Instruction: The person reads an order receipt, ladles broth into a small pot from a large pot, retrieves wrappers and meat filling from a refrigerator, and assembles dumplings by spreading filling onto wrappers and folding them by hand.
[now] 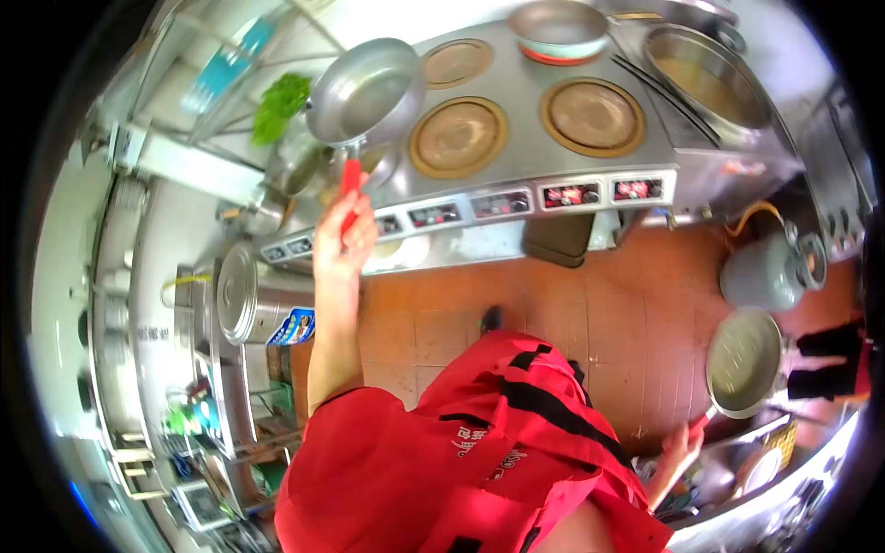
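Note:
My left hand [343,230] is closed around the red handle of a deep metal pan [376,88], which is held over the left part of the stove [396,198]. At the lower right, my right hand [680,452] grips the red handle of a second pan [745,364]. This pan is light-coloured inside and hangs above the floor beside a counter. Between the two pans, the stove has several round burner plates [458,136] [593,116]. Its front carries a row of control panels [572,195], two of them showing red lit displays.
A pan [558,32] and a large pot [708,78] stand at the back right, with long black sticks [664,97] alongside. A grey gas cylinder [765,276] is at right, a steel pot [240,295] at left. Another person [830,359] shows partly at the right edge.

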`<state>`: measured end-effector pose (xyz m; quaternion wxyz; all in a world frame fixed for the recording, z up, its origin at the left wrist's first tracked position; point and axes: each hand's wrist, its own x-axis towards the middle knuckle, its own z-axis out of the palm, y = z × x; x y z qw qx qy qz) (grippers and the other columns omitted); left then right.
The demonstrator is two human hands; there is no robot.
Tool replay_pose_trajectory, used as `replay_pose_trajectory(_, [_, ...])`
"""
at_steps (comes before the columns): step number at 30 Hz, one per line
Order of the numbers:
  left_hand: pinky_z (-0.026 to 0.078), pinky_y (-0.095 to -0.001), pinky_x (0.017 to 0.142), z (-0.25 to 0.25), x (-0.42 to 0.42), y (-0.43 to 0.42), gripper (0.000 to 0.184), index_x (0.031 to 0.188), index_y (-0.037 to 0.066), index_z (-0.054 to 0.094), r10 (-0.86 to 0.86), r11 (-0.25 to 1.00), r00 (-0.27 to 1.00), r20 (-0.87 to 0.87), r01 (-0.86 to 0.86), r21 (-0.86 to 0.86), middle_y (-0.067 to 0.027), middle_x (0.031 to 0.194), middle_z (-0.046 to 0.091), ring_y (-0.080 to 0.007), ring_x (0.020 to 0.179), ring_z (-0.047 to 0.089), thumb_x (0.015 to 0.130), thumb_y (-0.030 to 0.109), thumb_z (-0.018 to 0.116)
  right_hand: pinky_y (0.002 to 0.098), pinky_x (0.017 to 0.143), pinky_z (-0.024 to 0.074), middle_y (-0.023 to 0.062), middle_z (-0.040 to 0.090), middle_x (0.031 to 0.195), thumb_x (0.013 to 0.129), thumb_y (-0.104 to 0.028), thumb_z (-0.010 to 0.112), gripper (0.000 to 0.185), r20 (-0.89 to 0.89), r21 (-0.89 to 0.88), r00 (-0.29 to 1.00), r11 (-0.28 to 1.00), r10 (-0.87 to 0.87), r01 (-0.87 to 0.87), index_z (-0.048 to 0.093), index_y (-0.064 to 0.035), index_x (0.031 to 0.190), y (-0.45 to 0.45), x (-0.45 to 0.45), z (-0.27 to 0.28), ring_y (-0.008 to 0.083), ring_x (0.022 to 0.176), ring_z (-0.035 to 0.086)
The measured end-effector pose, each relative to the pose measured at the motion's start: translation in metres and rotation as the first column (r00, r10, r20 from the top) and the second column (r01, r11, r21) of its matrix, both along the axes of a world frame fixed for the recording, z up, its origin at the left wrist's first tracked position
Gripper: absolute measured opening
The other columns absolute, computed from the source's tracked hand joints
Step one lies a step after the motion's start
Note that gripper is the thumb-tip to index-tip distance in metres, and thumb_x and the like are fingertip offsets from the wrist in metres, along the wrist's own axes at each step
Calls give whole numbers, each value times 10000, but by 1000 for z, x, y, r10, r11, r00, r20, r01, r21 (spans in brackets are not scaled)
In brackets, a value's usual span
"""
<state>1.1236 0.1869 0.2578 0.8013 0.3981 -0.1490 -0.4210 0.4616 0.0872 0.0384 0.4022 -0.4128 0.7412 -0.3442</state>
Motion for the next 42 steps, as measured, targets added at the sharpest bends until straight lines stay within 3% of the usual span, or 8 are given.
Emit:
replay_pose_trajectory(5, [244, -199, 326, 13, 36, 60, 367, 1233, 18, 491, 133, 989, 976, 175, -143, 44, 6, 681, 480, -47, 361, 331, 899, 133, 589, 231, 428, 360, -15, 489, 618, 852, -133, 622, 195, 421, 28, 767, 838, 485, -545, 564, -20, 1001, -69, 303, 64, 65, 472, 455])
replay_pose_trajectory(9, [227, -191, 315, 23, 78, 109, 470, 1293, 0, 424, 265, 948, 925, 271, -302, 102, -16, 683, 460, -48, 356, 328, 884, 140, 608, 233, 424, 329, -15, 494, 615, 861, -173, 612, 183, 311, -163, 380, 443, 871, -882, 566, -17, 944, -73, 522, 91, 63, 467, 435])
replay_pose_trajectory(13, [216, -195, 297, 25, 111, 156, 474, 1315, -5, 403, 390, 896, 881, 268, -430, 110, -28, 698, 454, -49, 339, 307, 882, 88, 571, 247, 421, 312, -5, 491, 554, 860, -187, 605, 175, 489, -240, 34, 172, 872, -955, 553, -22, 835, -59, 691, 103, 66, 466, 433])
replay_pose_trajectory(18, [210, -183, 301, 11, 123, 177, 497, 1341, -6, 365, 510, 832, 829, 228, -543, 113, -33, 721, 455, -45, 342, 294, 891, 78, 558, 265, 397, 323, 15, 493, 539, 845, -229, 620, 229, 431, -76, 31, 70, 902, -995, 553, -11, 820, -44, 797, 72, 76, 458, 443])
replay_pose_trajectory(23, [219, -207, 284, -8, 113, 163, 630, 1423, 5, 237, 478, 840, 852, 212, -514, 172, 9, 568, 381, -57, 319, 307, 883, 73, 553, 280, 545, 475, 42, 605, 768, 869, -442, 624, 558, 548, -227, -53, 87, 835, -970, 536, 41, 1134, -51, 797, 14, 108, 639, 566])
replay_pose_trajectory(25, [220, -207, 280, -18, 110, 155, 607, 1407, -6, 252, 435, 858, 867, 244, -481, 179, -8, 595, 401, -57, 321, 310, 887, 83, 552, 337, 705, 504, 143, 635, 938, 837, -532, 618, 735, 231, -170, 20, 60, 973, -984, 454, 51, 1254, -56, 795, 0, 215, 821, 610])
replay_pose_trajectory(32, [204, -204, 291, -14, 38, 20, 498, 1374, 11, 317, 86, 971, 960, 266, -141, 194, -30, 634, 416, -51, 331, 290, 906, 39, 487, 360, 877, 456, 158, 624, 1066, 925, -286, 527, 357, 144, -182, -150, -123, 978, -976, 556, -34, 1177, -137, 545, 14, 255, 998, 597])
replay_pose_trajectory(42, [236, -190, 351, -42, -160, -284, 341, 1282, 44, 461, -364, 903, 918, -154, 389, 181, 0, 691, 471, -39, 352, 321, 942, 57, 461, 274, 755, 495, 78, 665, 946, 896, -137, 577, 271, 388, 135, 681, 692, 621, -709, 598, -11, 1135, -267, 128, 29, 144, 846, 615])
